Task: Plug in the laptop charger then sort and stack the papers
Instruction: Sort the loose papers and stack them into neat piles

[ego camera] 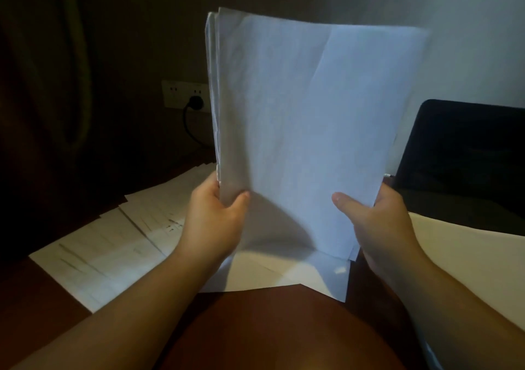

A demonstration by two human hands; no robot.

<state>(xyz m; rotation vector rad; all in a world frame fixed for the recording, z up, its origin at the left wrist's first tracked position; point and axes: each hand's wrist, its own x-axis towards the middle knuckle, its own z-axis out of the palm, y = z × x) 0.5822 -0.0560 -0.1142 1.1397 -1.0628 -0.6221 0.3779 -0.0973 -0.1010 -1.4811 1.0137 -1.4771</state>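
Both hands up at centre frame: left hand (213, 221) and right hand (380, 221) grip the upright sheaf of white paper sheets (306, 130) above the reddish-brown wooden worktop (270, 327).

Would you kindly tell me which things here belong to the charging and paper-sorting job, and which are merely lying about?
Belongs to the job:
- held sheaf of papers, gripped by left hand and right hand
- loose papers on the table
- plug in the wall socket
- laptop

Lying about:
- curtain
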